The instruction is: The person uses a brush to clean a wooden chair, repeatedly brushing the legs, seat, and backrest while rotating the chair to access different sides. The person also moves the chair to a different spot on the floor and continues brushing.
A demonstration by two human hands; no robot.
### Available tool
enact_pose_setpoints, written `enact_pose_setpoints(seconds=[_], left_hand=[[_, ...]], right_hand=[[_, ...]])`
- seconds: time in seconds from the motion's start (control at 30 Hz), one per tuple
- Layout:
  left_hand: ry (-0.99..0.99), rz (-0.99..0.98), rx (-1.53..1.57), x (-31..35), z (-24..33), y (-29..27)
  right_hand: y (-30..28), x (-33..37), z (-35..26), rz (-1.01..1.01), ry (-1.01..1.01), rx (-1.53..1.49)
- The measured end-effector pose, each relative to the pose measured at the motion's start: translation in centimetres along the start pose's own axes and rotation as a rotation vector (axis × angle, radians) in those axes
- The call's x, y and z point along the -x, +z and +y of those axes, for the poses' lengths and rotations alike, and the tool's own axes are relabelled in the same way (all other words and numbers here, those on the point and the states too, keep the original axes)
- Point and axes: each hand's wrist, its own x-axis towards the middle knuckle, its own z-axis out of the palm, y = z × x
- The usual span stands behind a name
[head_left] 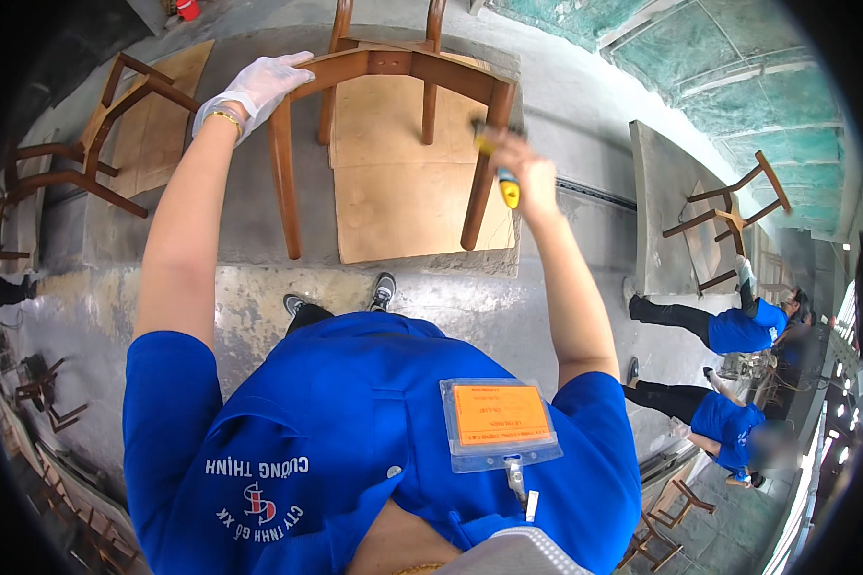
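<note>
A brown wooden chair frame [390, 63] with no seat stands in front of me, its legs reaching down toward a cardboard sheet [393, 216]. In a thin whitish glove, my left hand [262, 84] grips the frame's left corner, fingers over the rail. My right hand [525, 172], which looks bare, is closed around a brush [508, 188] with a yellow and blue handle. The brush's dark head is smeared by motion beside the frame's right leg, and whether it touches the wood I cannot tell.
The cardboard lies on a grey platform [211, 225]. More wooden chair frames [101, 158] stand at the left. On the right, another chair frame [734, 216] is by a grey board [650, 206], handled by one co-worker [743, 326]; a second co-worker [724, 417] stands nearer.
</note>
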Motion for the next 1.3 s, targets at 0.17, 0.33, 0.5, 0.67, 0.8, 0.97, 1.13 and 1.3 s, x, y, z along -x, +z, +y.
enact_pose_setpoints(seconds=[0.17,0.33,0.5,0.67,0.8,0.97,1.13,1.3], left_hand=[[-0.015,-0.024,-0.153,-0.7,0.6,0.1],[-0.076,0.008,-0.026,-0.2,2.0,0.0],[-0.054,-0.003,0.014,0.3,2.4,0.1],[0.017,0.008,-0.118,-0.2,1.7,0.1],[0.058,-0.002,-0.172,-0.5,1.9,0.0],[0.058,-0.024,-0.175,0.4,3.1,-0.1],[0.018,-0.002,-0.062,0.5,3.0,0.0],[0.079,0.035,-0.105,-0.1,2.5,0.2]], right_hand=[[0.7,3.5,-1.3,-0.015,-0.041,0.108],[4.8,11.4,-4.1,-0.511,-0.015,-0.062],[-1.8,-0.5,1.6,-0.070,-0.039,-0.035],[-2.8,-3.1,2.3,0.157,-0.075,0.074],[4.7,12.3,-2.5,-0.161,0.021,-0.013],[8.0,18.2,-2.7,-0.693,-0.003,-0.092],[-1.0,1.1,0.9,0.001,0.019,-0.091],[-6.9,-7.0,-3.7,0.519,0.160,-0.200]])
